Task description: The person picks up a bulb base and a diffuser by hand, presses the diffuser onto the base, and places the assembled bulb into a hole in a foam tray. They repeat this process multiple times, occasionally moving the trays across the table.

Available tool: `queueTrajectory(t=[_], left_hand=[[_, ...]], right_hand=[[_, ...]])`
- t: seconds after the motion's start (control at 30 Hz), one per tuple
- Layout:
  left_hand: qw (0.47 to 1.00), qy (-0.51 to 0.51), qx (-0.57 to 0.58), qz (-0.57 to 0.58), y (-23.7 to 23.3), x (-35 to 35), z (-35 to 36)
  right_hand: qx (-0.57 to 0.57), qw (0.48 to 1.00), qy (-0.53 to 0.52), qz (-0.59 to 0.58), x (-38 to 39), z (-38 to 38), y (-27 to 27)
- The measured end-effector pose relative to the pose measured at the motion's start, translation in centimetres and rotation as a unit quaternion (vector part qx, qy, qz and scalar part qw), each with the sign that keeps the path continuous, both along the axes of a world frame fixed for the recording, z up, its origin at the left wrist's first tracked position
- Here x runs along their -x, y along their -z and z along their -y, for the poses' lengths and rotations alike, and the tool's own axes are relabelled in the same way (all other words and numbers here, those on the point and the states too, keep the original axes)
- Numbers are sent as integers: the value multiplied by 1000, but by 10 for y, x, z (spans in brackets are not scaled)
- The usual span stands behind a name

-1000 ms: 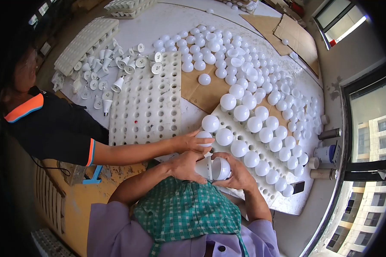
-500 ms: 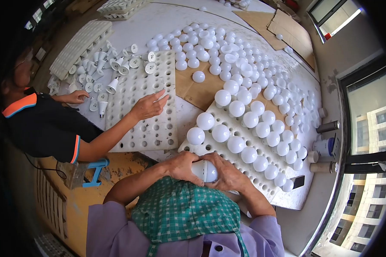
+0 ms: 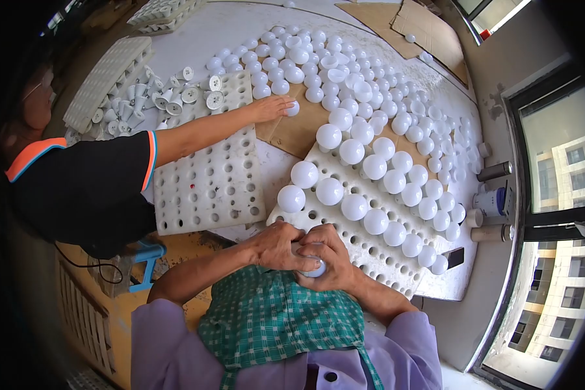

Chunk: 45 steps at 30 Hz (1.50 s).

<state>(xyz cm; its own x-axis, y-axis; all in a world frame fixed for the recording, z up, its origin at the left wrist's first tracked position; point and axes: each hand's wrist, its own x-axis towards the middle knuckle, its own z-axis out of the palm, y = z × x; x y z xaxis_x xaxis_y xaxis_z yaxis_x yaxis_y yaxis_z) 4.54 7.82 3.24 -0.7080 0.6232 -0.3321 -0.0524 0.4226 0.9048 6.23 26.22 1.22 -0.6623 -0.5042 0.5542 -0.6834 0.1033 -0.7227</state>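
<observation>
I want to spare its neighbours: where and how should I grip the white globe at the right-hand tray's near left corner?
Probably around the widest part of the globe, coming from the near left, above the tray: it is round, and other globes crowd its far and right sides.

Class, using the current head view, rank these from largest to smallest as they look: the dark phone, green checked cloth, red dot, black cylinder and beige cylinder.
1. Green checked cloth
2. Black cylinder and beige cylinder: too alike to rank
3. Dark phone
4. Red dot
</observation>
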Motion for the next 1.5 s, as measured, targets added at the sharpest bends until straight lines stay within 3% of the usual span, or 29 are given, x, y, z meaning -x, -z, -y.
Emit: queueTrajectory(t=[0.13, 0.3, 0.33, 0.4, 0.43, 0.47, 0.57, 0.6, 0.63, 0.67, 0.73, 0.83, 0.9, 0.97, 1.03, 1.1, 1.2, 1.33, 1.43, 1.5], left_hand=[[999, -9, 27, 22, 9, 0, -3], [999, -12, -34, 17, 43, 26, -14], [999, 5, -40, 18, 49, 26, -18], [977, -159, -135, 36, 61, 21, -21], [978, -152, -137, 41, 68, 20, -18], [975, -202, -92, 6, 77, 20, -12], [961, -273, -31, -46, 92, 17, 0], [951, -302, -18, -71, 96, 15, 4], [953, -296, -7, -63, 107, 13, 11], [953, -298, -24, -50, 111, 10, 13], [952, -302, -49, -21, 115, 6, 14], [968, -250, 6, -17, 114, 4, 20], [977, -212, 32, 15, 111, -1, 28], [976, -214, 39, 10, 125, -11, 38], [941, -315, 100, -74, 127, -13, 37], [932, -342, 86, -79, 127, -6, 36], [953, -211, 218, 17, 127, 13, 26], [956, -198, 214, -23, 138, 28, 29], [962, -194, 187, 34, 135, 34, 32], [950, -201, 238, 18, 143, 34, 36]], right_hand=[[-2, 1000, 0, 25, -1, -5, 13], [-42, 987, 116, 99, -3, -26, 15], [-40, 976, 146, 158, -11, -34, 18], [-18, 950, 233, 209, -30, -57, 29], [4, 935, 296, 194, -42, -77, 29], [-44, 908, 382, 169, -58, -106, 34], [-113, 741, 640, 170, -103, -183, 28], [-120, 688, 693, 179, -113, -207, 31], [-217, 651, 713, 142, -125, -236, 40], [-241, 623, 729, 150, -131, -256, 49], [-277, 617, 720, 158, -133, -280, 67], [-329, 622, 681, 202, -118, -296, 96], [-250, 670, 664, 218, -111, -295, 88], [10, 689, 631, 357, -114, -298, 76], [256, 679, 608, 323, -149, -344, 116], [396, 645, 567, 324, -163, -351, 140], [379, 667, 531, 359, -133, -305, 148], [362, 673, 499, 409, -120, -308, 154], [349, 672, 484, 439, -118, -303, 163], [346, 664, 476, 462, -119, -308, 167]])
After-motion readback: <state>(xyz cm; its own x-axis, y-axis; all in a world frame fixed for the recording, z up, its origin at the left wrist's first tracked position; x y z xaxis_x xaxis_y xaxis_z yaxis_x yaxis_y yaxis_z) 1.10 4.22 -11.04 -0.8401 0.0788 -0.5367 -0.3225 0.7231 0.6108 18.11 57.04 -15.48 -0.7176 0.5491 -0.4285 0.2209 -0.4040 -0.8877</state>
